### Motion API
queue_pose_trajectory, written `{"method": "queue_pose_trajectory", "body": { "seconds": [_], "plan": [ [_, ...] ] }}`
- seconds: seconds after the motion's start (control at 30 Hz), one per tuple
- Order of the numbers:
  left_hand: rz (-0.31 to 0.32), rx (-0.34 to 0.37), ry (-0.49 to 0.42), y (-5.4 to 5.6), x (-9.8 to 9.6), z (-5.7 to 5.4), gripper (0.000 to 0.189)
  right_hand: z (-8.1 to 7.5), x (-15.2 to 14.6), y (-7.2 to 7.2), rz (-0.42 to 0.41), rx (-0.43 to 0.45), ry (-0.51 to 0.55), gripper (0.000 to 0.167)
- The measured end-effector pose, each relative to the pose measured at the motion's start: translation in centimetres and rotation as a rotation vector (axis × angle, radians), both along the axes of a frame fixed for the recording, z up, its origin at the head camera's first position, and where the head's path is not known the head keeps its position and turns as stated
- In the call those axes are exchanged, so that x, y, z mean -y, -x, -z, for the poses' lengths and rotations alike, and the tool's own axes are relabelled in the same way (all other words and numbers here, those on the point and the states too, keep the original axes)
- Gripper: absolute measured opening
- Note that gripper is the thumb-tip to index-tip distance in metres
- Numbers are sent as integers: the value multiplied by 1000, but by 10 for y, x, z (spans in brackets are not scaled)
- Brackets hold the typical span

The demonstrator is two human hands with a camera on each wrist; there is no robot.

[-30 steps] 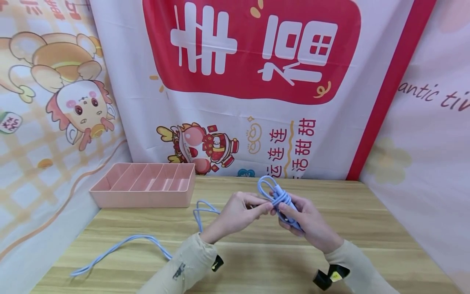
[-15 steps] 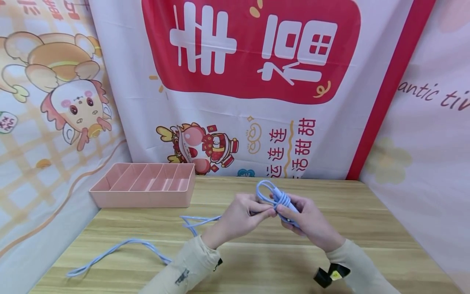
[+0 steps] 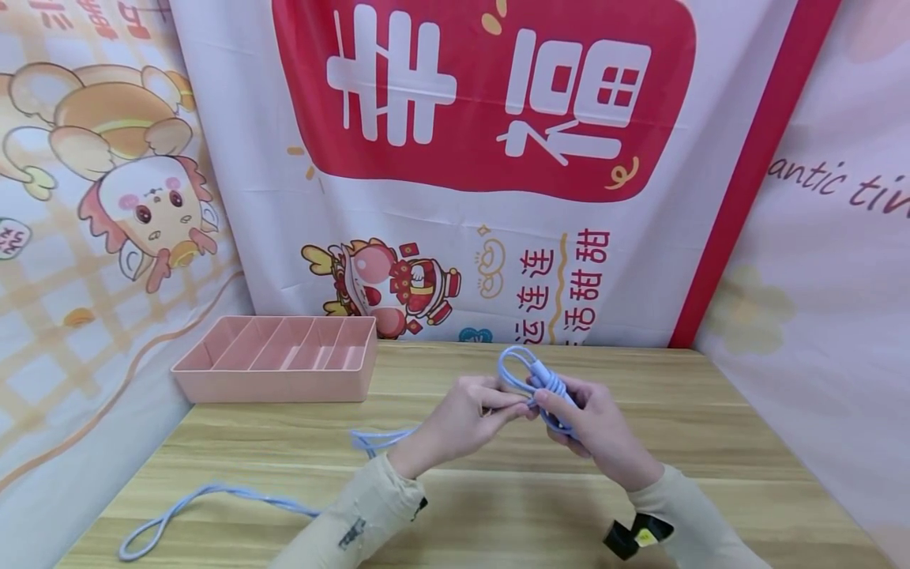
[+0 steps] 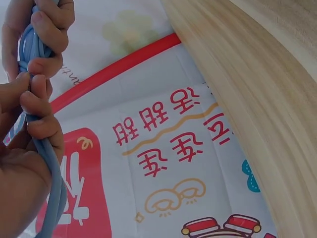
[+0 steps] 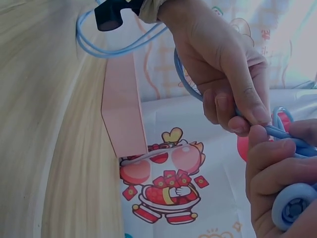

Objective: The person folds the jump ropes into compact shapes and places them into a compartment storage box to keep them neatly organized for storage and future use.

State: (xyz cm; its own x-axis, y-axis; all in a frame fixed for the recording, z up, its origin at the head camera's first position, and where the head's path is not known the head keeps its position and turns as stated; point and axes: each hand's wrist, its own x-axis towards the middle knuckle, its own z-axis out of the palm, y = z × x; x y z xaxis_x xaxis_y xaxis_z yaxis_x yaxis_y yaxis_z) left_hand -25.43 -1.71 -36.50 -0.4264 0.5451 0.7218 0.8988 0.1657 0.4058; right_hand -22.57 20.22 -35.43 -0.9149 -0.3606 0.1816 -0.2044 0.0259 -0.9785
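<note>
A light-blue jump rope [image 3: 549, 382] is bunched in front of me, its doubled cord wound in several turns around the handles. My right hand [image 3: 599, 431] grips this bundle, thumb across the turns; a round handle end [image 5: 293, 206] pokes out of that hand in the right wrist view. Close against it, my left hand [image 3: 462, 419] pinches the doubled cord [image 4: 48, 156] between thumb and fingers. A small loop rises above the fingers. The cord's tail [image 3: 213, 490] runs behind the left forearm and lies on the table, ending in a loop at the left.
A pink divided box [image 3: 273, 386] with several compartments stands at the back left of the wooden table [image 3: 711, 450]. Printed cloths [image 3: 419, 205] hang behind the table and along both sides.
My hands dip slightly while staying together at the bundle. The cord's tail slides across the table, and its far end spreads into a wider loop. The box stays put.
</note>
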Motion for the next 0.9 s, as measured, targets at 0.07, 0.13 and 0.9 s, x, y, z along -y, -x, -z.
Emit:
{"method": "queue_pose_trajectory", "body": {
  "seconds": [0.07, 0.13, 0.9],
  "plan": [
    [20, 47, -9, 1, 1, 0, 12, 0, 0, -1, 14, 2, 24, 38],
    [35, 90, -21, 2, 2, 1, 13, 0, 1, -1, 27, 6, 53, 39],
    [-27, 408, 87, 20, 24, 1, 14, -1, -4, -3, -179, -146, 100, 24]
  ]
}}
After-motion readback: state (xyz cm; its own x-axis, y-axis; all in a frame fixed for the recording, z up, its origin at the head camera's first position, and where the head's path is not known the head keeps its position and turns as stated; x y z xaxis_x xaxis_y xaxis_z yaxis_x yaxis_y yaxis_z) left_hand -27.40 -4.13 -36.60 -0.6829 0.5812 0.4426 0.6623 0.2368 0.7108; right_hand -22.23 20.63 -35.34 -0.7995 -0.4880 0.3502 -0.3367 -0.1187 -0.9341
